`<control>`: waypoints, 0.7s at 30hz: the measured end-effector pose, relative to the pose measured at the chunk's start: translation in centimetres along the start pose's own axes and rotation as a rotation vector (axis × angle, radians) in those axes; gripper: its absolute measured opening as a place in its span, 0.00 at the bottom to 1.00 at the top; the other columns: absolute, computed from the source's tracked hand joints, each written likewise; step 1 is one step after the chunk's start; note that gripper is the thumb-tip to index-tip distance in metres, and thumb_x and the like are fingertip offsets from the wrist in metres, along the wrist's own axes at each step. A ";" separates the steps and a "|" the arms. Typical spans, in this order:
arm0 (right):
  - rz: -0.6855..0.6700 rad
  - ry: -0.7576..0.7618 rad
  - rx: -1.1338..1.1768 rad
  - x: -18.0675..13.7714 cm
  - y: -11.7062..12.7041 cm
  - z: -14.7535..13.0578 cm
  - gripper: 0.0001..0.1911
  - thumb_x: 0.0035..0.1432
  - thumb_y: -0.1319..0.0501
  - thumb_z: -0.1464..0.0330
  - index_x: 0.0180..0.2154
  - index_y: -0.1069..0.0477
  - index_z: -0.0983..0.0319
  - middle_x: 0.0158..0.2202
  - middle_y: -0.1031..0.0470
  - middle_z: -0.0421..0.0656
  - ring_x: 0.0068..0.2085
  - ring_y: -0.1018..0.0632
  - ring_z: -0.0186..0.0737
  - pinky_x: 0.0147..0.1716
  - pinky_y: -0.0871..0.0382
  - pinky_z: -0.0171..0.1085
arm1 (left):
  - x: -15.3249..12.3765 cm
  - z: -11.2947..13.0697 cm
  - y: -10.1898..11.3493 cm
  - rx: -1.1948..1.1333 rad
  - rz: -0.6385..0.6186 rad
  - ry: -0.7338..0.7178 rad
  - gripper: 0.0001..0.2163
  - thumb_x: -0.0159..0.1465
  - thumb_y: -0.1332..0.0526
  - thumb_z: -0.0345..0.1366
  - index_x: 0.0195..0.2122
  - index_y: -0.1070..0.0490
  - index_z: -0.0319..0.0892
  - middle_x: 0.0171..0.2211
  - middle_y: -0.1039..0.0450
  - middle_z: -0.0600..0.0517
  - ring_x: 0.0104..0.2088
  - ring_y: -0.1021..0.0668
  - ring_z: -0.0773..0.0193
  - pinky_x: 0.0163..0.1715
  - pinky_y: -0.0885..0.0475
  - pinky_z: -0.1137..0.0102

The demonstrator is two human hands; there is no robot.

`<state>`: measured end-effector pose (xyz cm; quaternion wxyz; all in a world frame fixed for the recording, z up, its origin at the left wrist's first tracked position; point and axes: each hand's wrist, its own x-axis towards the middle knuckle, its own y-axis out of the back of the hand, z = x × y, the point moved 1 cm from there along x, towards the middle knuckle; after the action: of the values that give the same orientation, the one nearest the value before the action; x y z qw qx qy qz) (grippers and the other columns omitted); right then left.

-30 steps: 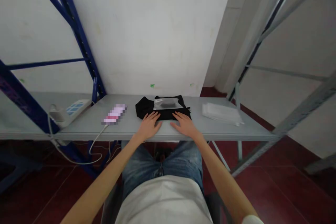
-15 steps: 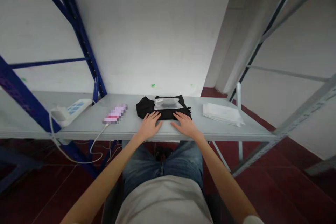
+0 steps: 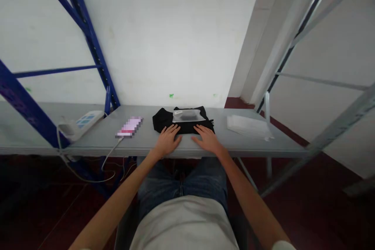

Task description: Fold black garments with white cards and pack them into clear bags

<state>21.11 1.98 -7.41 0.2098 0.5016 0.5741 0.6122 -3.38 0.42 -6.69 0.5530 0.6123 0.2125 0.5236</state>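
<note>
A folded black cloth item (image 3: 161, 120) lies on the grey tabletop (image 3: 199, 143) in front of me; its exact kind I cannot make out. On top of it rests a clear plastic packet (image 3: 188, 115) with a small label at its left corner. My left hand (image 3: 168, 140) lies flat, its fingertips on the near edge of the black cloth and its thumb spread out. Mirroring it, my right hand (image 3: 206, 139) touches the same edge farther right, fingers stretched. Neither hand grips anything.
To the left lies a phone (image 3: 129, 127), its screen blurred, with a white cable (image 3: 109, 157) running off the edge. A white power strip (image 3: 88, 121) sits farther left. On the right is a stack of thin white bags or sheets (image 3: 249, 126). Blue posts (image 3: 95, 47) frame the left side.
</note>
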 end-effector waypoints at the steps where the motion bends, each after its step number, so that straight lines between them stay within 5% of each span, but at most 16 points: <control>1: 0.003 0.001 0.000 0.0 0.0 0.0 0.35 0.73 0.48 0.49 0.70 0.37 0.63 0.71 0.37 0.53 0.72 0.36 0.54 0.70 0.43 0.53 | 0.0 0.0 0.0 0.000 -0.001 0.003 0.25 0.74 0.50 0.45 0.69 0.35 0.44 0.71 0.37 0.45 0.73 0.37 0.52 0.72 0.44 0.49; 21: 0.002 -0.007 -0.007 -0.1 0.1 -0.1 0.34 0.73 0.47 0.50 0.70 0.37 0.63 0.71 0.37 0.52 0.71 0.35 0.54 0.70 0.43 0.52 | -0.1 0.2 0.3 0.002 -0.005 0.010 0.24 0.74 0.49 0.45 0.68 0.34 0.44 0.70 0.36 0.45 0.72 0.37 0.53 0.72 0.44 0.49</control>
<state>21.10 1.88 -7.34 0.2129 0.5035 0.5708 0.6126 -3.31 0.20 -6.43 0.5528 0.6097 0.2171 0.5249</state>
